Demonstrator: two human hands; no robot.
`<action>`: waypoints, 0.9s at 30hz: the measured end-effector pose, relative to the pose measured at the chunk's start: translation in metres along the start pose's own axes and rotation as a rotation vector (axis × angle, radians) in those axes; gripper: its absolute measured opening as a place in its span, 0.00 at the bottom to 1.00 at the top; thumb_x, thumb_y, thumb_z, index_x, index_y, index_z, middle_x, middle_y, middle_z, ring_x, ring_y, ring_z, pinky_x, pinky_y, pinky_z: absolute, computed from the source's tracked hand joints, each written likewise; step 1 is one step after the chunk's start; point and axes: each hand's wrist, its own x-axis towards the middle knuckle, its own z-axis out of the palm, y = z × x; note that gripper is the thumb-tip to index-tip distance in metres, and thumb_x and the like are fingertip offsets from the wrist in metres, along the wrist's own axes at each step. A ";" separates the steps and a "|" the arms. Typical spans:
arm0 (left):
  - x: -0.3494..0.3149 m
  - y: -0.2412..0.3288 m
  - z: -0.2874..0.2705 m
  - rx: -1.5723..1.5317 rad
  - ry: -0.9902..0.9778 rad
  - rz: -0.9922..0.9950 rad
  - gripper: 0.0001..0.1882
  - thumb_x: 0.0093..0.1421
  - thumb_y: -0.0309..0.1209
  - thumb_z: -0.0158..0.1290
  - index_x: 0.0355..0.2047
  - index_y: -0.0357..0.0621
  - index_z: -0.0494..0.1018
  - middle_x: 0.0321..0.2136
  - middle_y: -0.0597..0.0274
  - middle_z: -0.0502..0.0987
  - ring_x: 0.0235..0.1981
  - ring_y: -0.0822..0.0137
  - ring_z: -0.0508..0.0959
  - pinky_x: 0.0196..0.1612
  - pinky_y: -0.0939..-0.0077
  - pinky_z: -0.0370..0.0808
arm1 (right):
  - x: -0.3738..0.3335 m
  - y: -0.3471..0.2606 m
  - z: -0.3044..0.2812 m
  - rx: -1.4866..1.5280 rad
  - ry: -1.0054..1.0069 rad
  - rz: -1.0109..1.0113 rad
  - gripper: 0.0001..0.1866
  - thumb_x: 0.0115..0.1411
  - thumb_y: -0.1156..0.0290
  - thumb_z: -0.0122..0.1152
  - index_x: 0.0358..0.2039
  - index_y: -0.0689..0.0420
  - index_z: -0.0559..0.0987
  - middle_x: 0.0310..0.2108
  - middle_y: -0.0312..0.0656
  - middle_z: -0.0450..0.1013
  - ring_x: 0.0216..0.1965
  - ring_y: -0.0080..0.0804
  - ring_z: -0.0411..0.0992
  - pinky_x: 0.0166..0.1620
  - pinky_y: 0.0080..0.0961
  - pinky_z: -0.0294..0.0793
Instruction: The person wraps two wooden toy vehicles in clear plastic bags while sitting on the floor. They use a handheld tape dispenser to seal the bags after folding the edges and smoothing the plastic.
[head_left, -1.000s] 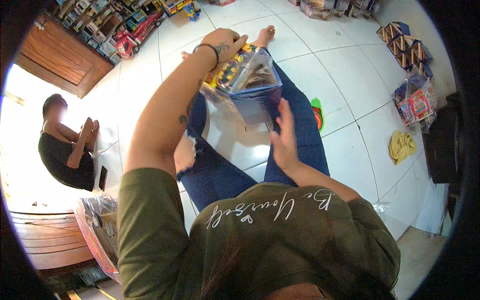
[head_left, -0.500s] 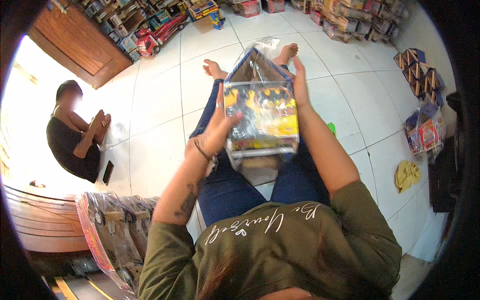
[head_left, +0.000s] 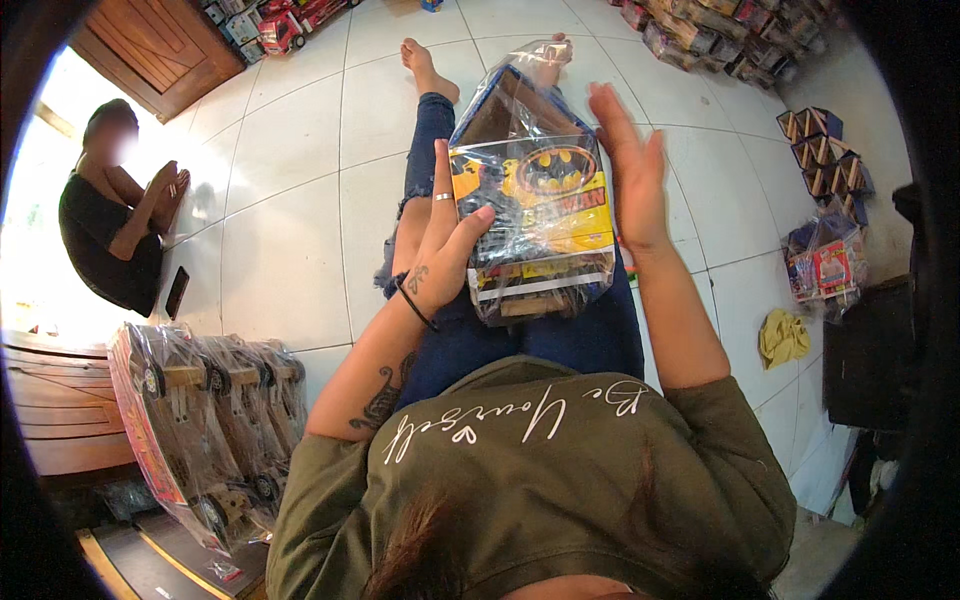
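Head view shows a plastic-wrapped box [head_left: 555,225] above the person's lap, its black-and-yellow printed panel toward the camera, dark blue edges rising to a gabled, house-like peak at the far end. Clear film covers it, creased and glossy, bunching past the peak and throwing white glints over the print; a pale strip crosses the near end. The left grip [head_left: 445,240] holds its left side, thumb over the panel; the right grip [head_left: 638,185] is wide beside the right side, contact unclear. Around lie blue denim jeans [head_left: 480,345], frayed, and shiny white floor tiles [head_left: 285,205].
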 end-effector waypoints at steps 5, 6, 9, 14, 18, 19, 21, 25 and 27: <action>0.003 0.008 -0.004 0.149 0.009 -0.023 0.48 0.59 0.39 0.49 0.67 0.33 0.30 0.57 0.32 0.64 0.56 0.43 0.69 0.59 0.68 0.63 | 0.003 0.041 -0.004 0.352 -0.006 0.516 0.39 0.65 0.37 0.37 0.63 0.58 0.61 0.59 0.47 0.65 0.55 0.38 0.67 0.58 0.36 0.67; 0.005 0.011 -0.006 0.261 0.013 -0.101 0.49 0.59 0.39 0.49 0.67 0.32 0.31 0.57 0.31 0.64 0.56 0.42 0.68 0.59 0.68 0.62 | 0.009 0.041 -0.007 0.338 0.041 0.562 0.38 0.64 0.39 0.41 0.62 0.58 0.62 0.57 0.47 0.66 0.54 0.36 0.68 0.56 0.33 0.70; 0.014 0.024 -0.014 0.553 0.067 0.322 0.49 0.58 0.44 0.52 0.67 0.32 0.35 0.65 0.34 0.49 0.67 0.42 0.50 0.67 0.61 0.49 | 0.027 0.025 -0.009 -0.350 0.064 -0.249 0.35 0.61 0.46 0.53 0.59 0.59 0.64 0.48 0.47 0.72 0.48 0.34 0.73 0.51 0.30 0.73; 0.011 0.048 -0.001 1.087 -0.001 0.402 0.62 0.46 0.59 0.59 0.67 0.31 0.40 0.68 0.38 0.43 0.70 0.42 0.39 0.66 0.41 0.37 | 0.044 -0.036 0.034 -1.093 -0.204 -0.486 0.26 0.54 0.60 0.65 0.49 0.60 0.72 0.29 0.40 0.75 0.34 0.30 0.75 0.42 0.26 0.74; 0.003 0.065 0.009 1.221 0.031 0.393 0.75 0.28 0.68 0.63 0.67 0.31 0.42 0.68 0.43 0.45 0.70 0.46 0.40 0.63 0.29 0.34 | 0.059 -0.093 0.052 -0.770 -0.258 -0.371 0.17 0.51 0.66 0.66 0.41 0.59 0.77 0.33 0.43 0.75 0.33 0.32 0.74 0.39 0.27 0.73; 0.001 0.067 0.010 1.256 -0.001 0.379 0.75 0.29 0.68 0.63 0.67 0.31 0.43 0.68 0.44 0.46 0.70 0.47 0.40 0.63 0.28 0.34 | 0.057 -0.104 0.046 -0.695 -0.217 -0.294 0.17 0.51 0.68 0.64 0.41 0.59 0.77 0.36 0.46 0.73 0.33 0.38 0.74 0.38 0.30 0.73; -0.002 0.069 0.010 1.351 -0.061 0.373 0.71 0.30 0.64 0.64 0.66 0.32 0.46 0.68 0.46 0.48 0.70 0.50 0.41 0.62 0.26 0.34 | 0.048 -0.111 0.032 -0.696 -0.219 -0.338 0.17 0.53 0.70 0.62 0.44 0.58 0.76 0.38 0.46 0.72 0.36 0.36 0.72 0.40 0.30 0.72; -0.010 0.065 0.012 1.324 -0.093 0.400 0.67 0.34 0.63 0.62 0.67 0.37 0.47 0.68 0.54 0.49 0.71 0.55 0.43 0.64 0.33 0.24 | 0.012 -0.071 0.019 -1.156 -0.426 -0.299 0.34 0.55 0.55 0.66 0.59 0.53 0.69 0.58 0.45 0.67 0.59 0.39 0.65 0.64 0.36 0.57; -0.013 0.062 0.013 1.270 -0.083 0.400 0.64 0.35 0.60 0.63 0.66 0.35 0.49 0.67 0.51 0.50 0.70 0.54 0.43 0.63 0.28 0.29 | -0.016 -0.048 0.019 -1.423 -0.649 -0.617 0.43 0.47 0.38 0.65 0.54 0.60 0.72 0.57 0.53 0.66 0.61 0.45 0.63 0.67 0.46 0.48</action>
